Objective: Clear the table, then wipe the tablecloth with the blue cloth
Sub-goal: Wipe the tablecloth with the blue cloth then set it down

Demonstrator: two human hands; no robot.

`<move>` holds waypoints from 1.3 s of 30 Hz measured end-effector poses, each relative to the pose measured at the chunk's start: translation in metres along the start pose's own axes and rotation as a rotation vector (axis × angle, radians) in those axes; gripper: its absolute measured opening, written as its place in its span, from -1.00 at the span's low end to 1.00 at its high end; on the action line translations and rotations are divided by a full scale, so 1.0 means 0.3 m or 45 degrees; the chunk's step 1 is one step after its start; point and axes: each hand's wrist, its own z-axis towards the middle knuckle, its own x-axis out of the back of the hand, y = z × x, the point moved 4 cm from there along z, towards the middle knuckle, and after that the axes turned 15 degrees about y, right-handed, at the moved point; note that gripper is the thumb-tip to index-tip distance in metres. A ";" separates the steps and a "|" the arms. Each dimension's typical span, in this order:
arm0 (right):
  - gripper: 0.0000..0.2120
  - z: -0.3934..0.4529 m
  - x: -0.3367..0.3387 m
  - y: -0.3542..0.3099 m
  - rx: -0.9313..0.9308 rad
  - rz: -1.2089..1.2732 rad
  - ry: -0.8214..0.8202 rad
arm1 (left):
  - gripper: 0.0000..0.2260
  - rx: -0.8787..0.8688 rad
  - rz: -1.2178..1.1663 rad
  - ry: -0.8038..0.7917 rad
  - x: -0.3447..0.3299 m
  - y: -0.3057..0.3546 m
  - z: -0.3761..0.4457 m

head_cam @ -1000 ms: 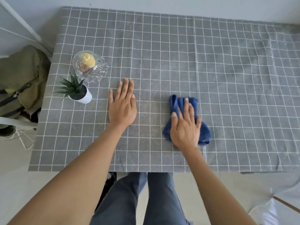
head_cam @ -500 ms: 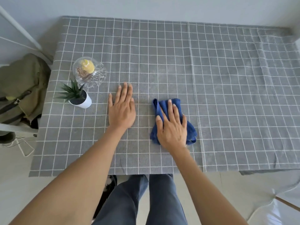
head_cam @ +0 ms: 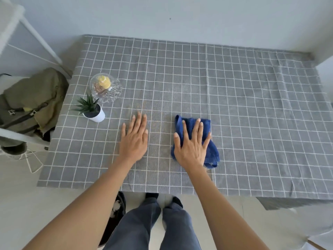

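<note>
A grey checked tablecloth [head_cam: 252,105] covers the table. The crumpled blue cloth [head_cam: 213,154] lies on it near the front edge, just left of a lengthwise crease. My right hand [head_cam: 191,147] presses flat on top of the blue cloth with fingers spread, hiding its middle. My left hand [head_cam: 134,139] rests flat and empty on the tablecloth a short way to the left. A small green plant in a white pot [head_cam: 92,110] and a cut-glass jar [head_cam: 106,87] with something yellow inside stand at the table's left side.
An olive backpack [head_cam: 32,101] sits on a white chair or frame [head_cam: 19,138] just left of the table. A wall runs along the table's far edge. My legs and a dark object [head_cam: 115,219] on the floor are below the front edge.
My right hand has slid the blue cloth leftward, closer to my left hand. The left hand stays planted. The view has pulled back, showing more wall.
</note>
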 end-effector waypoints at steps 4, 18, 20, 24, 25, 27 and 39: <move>-0.46 -0.002 0.035 0.053 0.066 0.093 -0.118 | -0.52 0.022 -0.001 -0.068 -0.008 0.079 -0.083; -0.32 -0.144 0.101 0.336 0.365 0.155 -0.143 | -0.43 -0.362 0.003 -0.067 -0.023 0.381 -0.265; -0.26 -0.132 0.099 0.335 0.345 0.172 -0.160 | -0.41 -0.383 0.061 -0.099 -0.031 0.384 -0.264; -0.26 -0.109 0.100 0.321 0.357 0.183 -0.163 | -0.38 -0.368 0.111 -0.093 -0.027 0.394 -0.254; -0.28 -0.104 0.101 0.316 0.361 0.183 -0.159 | -0.38 -0.360 0.120 -0.084 -0.025 0.398 -0.250; -0.32 -0.099 0.104 0.306 0.363 0.179 -0.139 | -0.39 -0.339 0.142 -0.055 -0.021 0.408 -0.241; -0.34 -0.044 0.138 0.309 0.435 0.219 -0.075 | -0.38 -0.282 0.310 -0.091 -0.023 0.451 -0.183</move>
